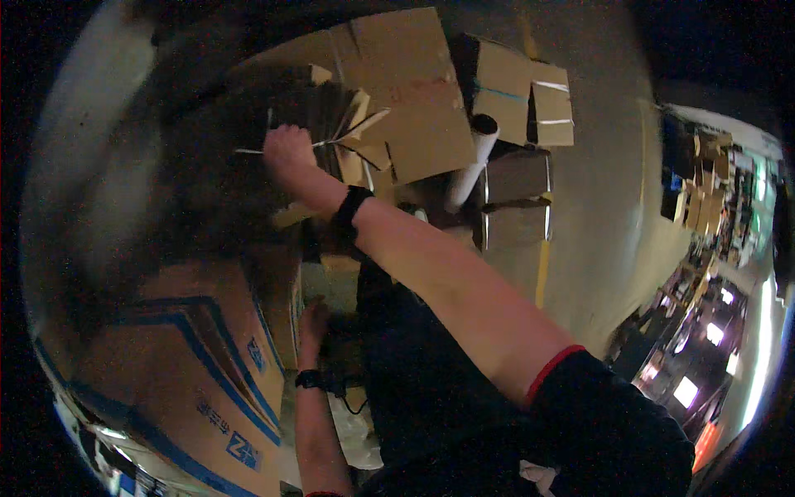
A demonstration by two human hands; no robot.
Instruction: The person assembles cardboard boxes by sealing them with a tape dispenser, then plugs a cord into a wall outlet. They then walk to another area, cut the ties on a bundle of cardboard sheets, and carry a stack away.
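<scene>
A: Right hand (pixel 286 153) clenched on a thin white strap (pixel 248 151) at the dark stack of flattened cardboard (pixel 331 116), upper middle. Could snap back or slice skin under a hard pull.

B: Left hand (pixel 313 319) low beside the blue-printed carton (pixel 182 364); grip impossible to tell. Corrugated board, stiff, sharp-edged, dusty-looking.

1. This is a warehouse or packing area, dim and lit mainly from the far side.
2. Flattened and folded brown cardboard boxes (pixel 414 91) are heaped on the floor at twelve o'clock, some bound with pale strapping.
3. A large carton with blue stripes (pixel 178 364) stands at eight o'clock.
4. A white roll of wrap (pixel 472 161) leans among the boxes near one o'clock.
5. The bare concrete floor (pixel 604 207) runs toward three o'clock, where stacked goods and bright ceiling lights (pixel 712 331) show.
</scene>
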